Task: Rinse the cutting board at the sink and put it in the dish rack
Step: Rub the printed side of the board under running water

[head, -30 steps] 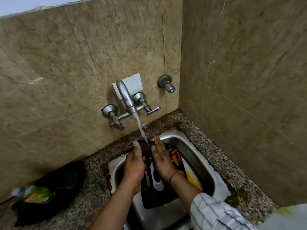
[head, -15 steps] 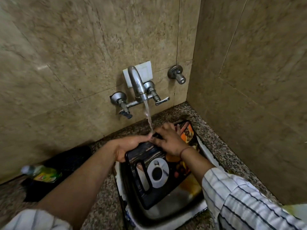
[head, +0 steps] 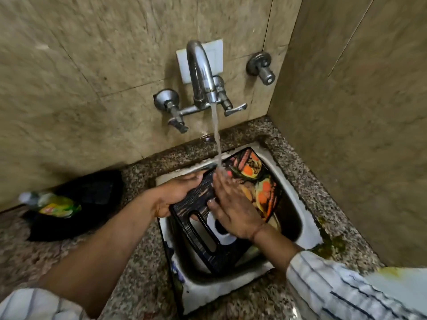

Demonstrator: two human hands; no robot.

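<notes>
left hand [head: 175, 195] gripping cutting board [head: 221, 248], under water [head: 216, 139]

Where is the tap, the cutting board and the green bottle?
tap [head: 199, 72]: head view, on its curved spout.
cutting board [head: 196, 192]: head view, on its dark striped part.
green bottle [head: 59, 206]: head view, on its label.

Bare forearms w/ white, dark-striped sleeves [head: 342, 285] pushed up; thin red thread on right wrist [head: 258, 229].
</notes>
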